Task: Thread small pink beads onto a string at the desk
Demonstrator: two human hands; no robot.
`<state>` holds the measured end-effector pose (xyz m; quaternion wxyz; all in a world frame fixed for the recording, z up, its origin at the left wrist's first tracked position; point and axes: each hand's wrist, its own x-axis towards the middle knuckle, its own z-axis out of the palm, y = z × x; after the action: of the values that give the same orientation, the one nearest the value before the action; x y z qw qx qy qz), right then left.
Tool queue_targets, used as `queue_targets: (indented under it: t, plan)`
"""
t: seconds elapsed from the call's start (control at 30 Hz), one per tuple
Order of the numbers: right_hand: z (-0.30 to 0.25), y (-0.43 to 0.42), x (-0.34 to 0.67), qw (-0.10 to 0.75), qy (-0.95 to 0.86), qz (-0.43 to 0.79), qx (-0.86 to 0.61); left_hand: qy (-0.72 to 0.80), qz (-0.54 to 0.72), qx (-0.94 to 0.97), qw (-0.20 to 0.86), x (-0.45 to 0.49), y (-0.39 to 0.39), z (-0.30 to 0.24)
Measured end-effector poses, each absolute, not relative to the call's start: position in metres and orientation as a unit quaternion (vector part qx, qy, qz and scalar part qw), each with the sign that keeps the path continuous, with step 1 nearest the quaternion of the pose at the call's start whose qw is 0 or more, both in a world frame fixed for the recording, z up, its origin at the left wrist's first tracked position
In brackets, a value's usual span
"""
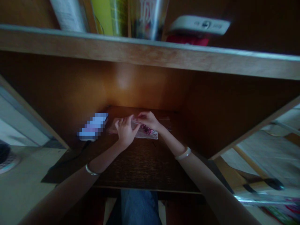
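Both my hands meet at the back of a dark wooden desk [140, 165]. My left hand [125, 129] and my right hand [147, 120] have their fingers pinched on a small clear plastic packet [147, 132] with a pink and dark red pattern, which lies on the desk under them. Each wrist wears a bangle. What is inside the packet is too small to make out.
A blurred-out bright device [93, 126] lies left of the hands with a cable trailing off. Above runs a wooden shelf [150, 56] holding books [112, 15] and a white gadget [199, 25]. Wooden side panels close in both sides. My jeans [138, 206] show below the desk edge.
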<state>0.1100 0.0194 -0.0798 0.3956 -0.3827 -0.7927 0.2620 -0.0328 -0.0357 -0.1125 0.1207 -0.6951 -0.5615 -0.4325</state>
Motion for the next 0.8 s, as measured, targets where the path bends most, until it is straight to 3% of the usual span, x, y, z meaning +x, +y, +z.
queue_targets:
  t: [0.17,0.37,0.43,0.6,0.8]
  plan:
    - [-0.079,0.011,0.102,0.377,-0.805,0.260,-0.377,-0.555,-0.427,-0.705,0.108,-0.033,-0.035,-0.112]
    - [-0.087,0.022,0.107,0.452,-0.759,0.203,-0.422,-0.553,-0.444,-0.695,0.114,-0.033,-0.036,-0.109]
    - [-0.090,0.020,0.109,0.391,-0.776,0.136,-0.476,-0.552,-0.446,-0.695,0.117,-0.033,-0.037,-0.108]
    - [-0.100,0.009,0.105,0.139,-0.800,0.080,-0.578,-0.550,-0.450,-0.694,0.115,-0.032,-0.036,-0.108]
    - [-0.103,0.006,0.102,0.095,-0.807,0.016,-0.583,-0.547,-0.441,-0.700,0.127,-0.032,-0.035,-0.109]
